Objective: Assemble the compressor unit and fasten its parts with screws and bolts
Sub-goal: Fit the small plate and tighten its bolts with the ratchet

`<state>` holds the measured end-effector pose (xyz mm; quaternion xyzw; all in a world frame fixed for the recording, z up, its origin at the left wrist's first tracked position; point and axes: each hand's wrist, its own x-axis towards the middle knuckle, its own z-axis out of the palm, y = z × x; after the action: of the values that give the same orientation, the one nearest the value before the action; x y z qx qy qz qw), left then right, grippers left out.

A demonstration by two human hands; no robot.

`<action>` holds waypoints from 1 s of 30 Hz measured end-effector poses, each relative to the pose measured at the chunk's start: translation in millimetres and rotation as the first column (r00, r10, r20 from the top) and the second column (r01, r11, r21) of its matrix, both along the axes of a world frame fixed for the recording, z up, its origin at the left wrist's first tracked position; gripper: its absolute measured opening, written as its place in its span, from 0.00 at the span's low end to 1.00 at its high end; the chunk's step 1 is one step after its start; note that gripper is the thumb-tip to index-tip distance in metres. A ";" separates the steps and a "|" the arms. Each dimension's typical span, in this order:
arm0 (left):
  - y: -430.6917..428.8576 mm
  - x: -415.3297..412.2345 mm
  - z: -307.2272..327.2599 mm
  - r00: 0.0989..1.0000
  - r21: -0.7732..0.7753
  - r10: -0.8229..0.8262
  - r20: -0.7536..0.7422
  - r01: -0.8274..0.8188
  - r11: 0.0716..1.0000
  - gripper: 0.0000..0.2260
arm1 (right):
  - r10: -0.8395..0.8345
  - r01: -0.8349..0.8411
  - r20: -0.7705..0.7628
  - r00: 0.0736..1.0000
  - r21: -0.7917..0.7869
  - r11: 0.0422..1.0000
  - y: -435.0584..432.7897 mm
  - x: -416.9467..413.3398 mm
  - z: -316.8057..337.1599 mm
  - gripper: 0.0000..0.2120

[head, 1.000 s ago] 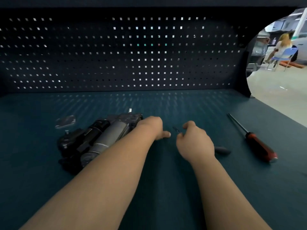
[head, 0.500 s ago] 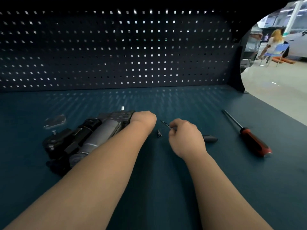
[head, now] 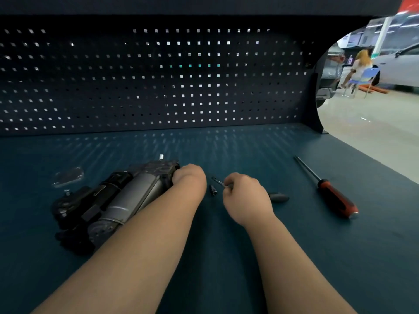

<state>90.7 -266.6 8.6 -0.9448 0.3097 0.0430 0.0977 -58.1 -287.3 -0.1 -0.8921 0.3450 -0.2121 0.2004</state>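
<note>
Centrally, slim metal shaft (head: 218, 181) in right hand (head: 246, 197) beside cylindrical compressor (head: 133, 196).

The left forearm (head: 136, 245) and the right forearm (head: 292, 259) are bare along their whole visible length, smooth and tapering toward the wrists. The left hand (head: 189, 177) and the right hand (head: 246, 198) are bare too, showing their backs and rounded knuckles, the fingertips mostly hidden.
</note>
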 end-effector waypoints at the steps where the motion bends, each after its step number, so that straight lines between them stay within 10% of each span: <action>1: -0.5 -0.4 0.7 1.000 0.006 0.007 0.015 -0.007 1.000 0.18 | -0.005 0.005 0.006 1.000 -0.004 1.000 0.1 0.3 -0.2 0.11; 8: -1.9 -15.1 10.2 0.992 0.244 0.061 0.112 -0.087 0.966 0.10 | 0.000 0.000 -0.026 1.000 -0.014 1.000 5.7 -1.2 2.1 0.11; 30: 4.2 -10.7 21.9 0.994 0.120 0.077 -0.078 -0.068 0.990 0.04 | 0.008 -0.009 -0.042 0.999 -0.020 1.000 5.3 -1.2 -2.9 0.10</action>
<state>80.0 -262.4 30.5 -0.9455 0.2759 0.1036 0.1385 -59.3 -282.0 -3.0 -0.8998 0.3433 -0.1959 0.1848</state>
